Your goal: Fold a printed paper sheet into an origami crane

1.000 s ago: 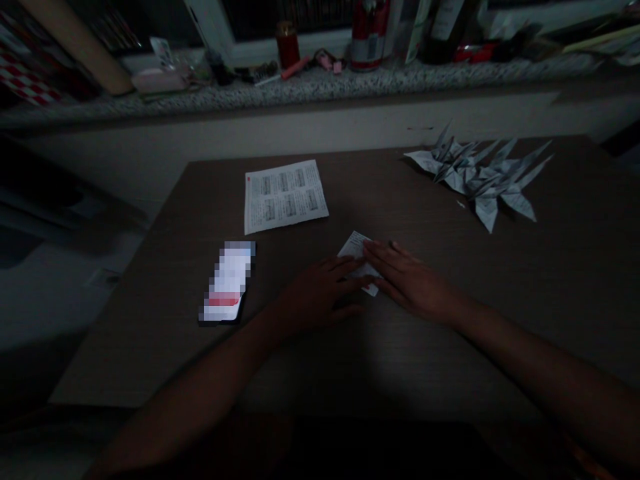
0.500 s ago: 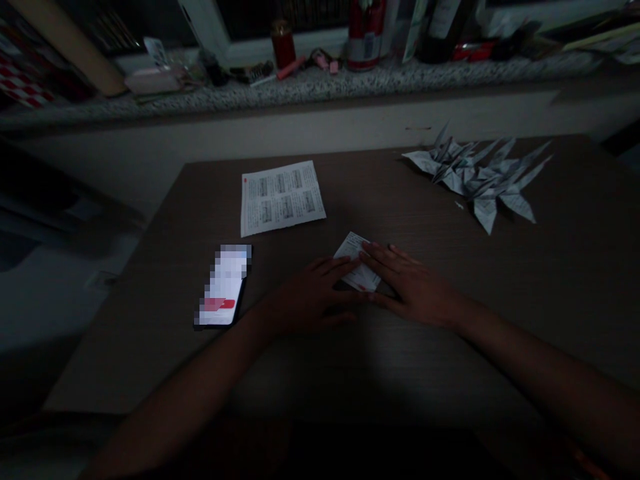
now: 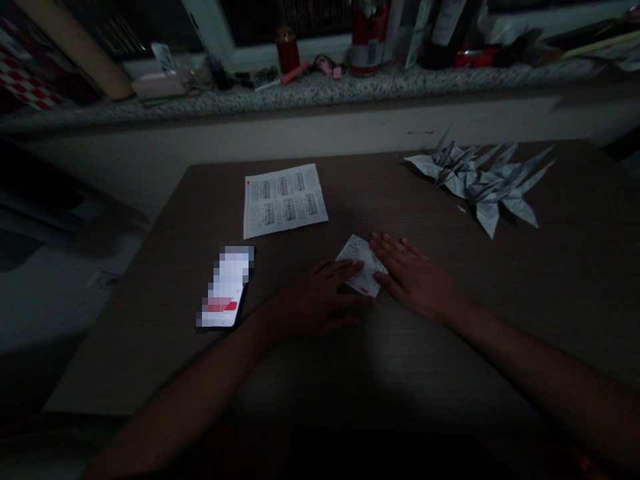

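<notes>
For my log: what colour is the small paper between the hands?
Small paper: whitish, dark print, red mark; best in head view.

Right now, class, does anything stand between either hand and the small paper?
Nothing visible blocks the small paper: the left hand reaches over its left side, the right hand lies at its right edge.

Bare forearms [image 3: 530,350], bare hands [image 3: 417,283], seemingly dark clothing [image 3: 380,457], deep in shadow

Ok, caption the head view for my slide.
Left hand and right hand at a small, flat, white printed paper on a brown wood-grain table.
</notes>
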The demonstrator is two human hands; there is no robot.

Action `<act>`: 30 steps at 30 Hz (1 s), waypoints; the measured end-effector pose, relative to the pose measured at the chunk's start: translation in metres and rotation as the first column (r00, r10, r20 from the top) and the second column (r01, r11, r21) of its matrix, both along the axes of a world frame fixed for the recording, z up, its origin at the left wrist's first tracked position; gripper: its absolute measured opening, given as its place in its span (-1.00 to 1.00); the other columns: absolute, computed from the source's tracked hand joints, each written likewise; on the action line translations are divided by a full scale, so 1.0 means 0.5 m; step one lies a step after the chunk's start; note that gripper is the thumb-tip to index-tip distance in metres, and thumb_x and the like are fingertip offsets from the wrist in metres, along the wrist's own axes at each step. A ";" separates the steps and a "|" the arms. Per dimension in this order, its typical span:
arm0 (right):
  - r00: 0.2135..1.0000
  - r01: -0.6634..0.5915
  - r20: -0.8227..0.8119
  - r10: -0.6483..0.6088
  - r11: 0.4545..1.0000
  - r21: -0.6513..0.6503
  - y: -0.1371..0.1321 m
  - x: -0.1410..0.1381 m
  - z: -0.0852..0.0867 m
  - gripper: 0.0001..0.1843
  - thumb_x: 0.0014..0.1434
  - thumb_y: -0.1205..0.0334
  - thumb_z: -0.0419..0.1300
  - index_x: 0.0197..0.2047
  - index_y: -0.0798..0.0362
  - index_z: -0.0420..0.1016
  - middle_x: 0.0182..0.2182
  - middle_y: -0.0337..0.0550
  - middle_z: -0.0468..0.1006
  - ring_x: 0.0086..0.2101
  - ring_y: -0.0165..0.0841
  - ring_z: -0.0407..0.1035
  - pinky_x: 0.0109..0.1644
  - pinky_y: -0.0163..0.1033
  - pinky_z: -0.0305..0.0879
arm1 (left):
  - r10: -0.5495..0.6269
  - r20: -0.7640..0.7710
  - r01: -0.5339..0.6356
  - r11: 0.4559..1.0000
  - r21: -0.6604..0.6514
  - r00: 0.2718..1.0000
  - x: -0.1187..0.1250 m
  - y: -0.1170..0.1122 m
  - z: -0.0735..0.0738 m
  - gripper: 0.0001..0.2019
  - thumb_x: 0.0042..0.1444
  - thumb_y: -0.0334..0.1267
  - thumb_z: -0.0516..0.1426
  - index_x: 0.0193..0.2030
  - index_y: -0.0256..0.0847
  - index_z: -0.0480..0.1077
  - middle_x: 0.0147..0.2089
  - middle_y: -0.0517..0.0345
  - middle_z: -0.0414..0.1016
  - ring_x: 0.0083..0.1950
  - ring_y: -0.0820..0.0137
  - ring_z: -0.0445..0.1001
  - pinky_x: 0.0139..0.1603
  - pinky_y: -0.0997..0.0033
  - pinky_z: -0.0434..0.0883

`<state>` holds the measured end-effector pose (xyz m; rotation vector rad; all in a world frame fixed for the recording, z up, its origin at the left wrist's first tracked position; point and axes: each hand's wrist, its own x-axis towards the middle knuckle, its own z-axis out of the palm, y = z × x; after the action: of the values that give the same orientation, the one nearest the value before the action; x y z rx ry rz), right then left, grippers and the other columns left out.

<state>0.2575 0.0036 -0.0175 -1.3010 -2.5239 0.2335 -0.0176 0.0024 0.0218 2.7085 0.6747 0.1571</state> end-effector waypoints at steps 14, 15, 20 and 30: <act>0.980 -0.193 -0.064 0.190 0.981 -0.033 0.005 0.004 0.005 -0.29 0.51 0.09 0.00 0.60 -0.09 -0.16 0.49 0.01 0.10 0.45 -0.15 0.02 0.50 0.23 0.02 | -0.034 0.039 0.033 0.999 0.011 0.999 -0.008 0.008 -0.004 -0.58 0.41 -0.04 0.14 0.37 0.13 0.38 0.57 -0.01 0.08 0.59 0.03 0.02 0.51 -0.19 0.09; 0.980 -0.191 -0.059 0.189 0.981 -0.033 0.006 0.005 0.005 -0.30 0.51 0.10 -0.01 0.60 -0.09 -0.17 0.49 0.01 0.11 0.45 -0.16 0.02 0.50 0.22 0.02 | -0.035 0.046 0.034 0.999 0.010 0.998 -0.011 0.011 -0.006 -0.58 0.41 -0.05 0.13 0.37 0.11 0.38 0.56 -0.02 0.09 0.58 0.04 0.04 0.50 -0.17 0.12; 0.979 -0.198 -0.062 0.196 0.980 -0.031 0.006 0.006 0.005 -0.34 0.51 0.14 -0.02 0.58 -0.04 -0.08 0.49 0.05 0.11 0.45 -0.13 0.03 0.50 0.23 0.03 | 0.115 0.093 -0.114 0.993 -0.014 0.989 -0.031 0.038 -0.024 -0.65 0.45 -0.17 0.09 0.31 -0.06 0.40 0.51 -0.05 0.20 0.48 0.11 0.24 0.42 -0.04 0.31; 0.974 -0.215 -0.073 0.213 0.976 -0.023 0.005 0.006 0.002 -0.31 0.48 0.13 0.04 0.57 0.02 -0.04 0.47 0.10 0.17 0.43 -0.10 0.07 0.50 0.25 0.02 | 0.162 0.156 -0.150 0.985 -0.081 0.974 -0.043 0.070 -0.032 -0.68 0.42 -0.25 0.13 0.27 -0.11 0.40 0.36 -0.02 0.37 0.35 0.20 0.39 0.35 0.09 0.39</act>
<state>0.2605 0.0062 -0.0164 -1.0114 -2.6090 0.3590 -0.0394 0.0372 0.0056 2.5421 0.8273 0.3818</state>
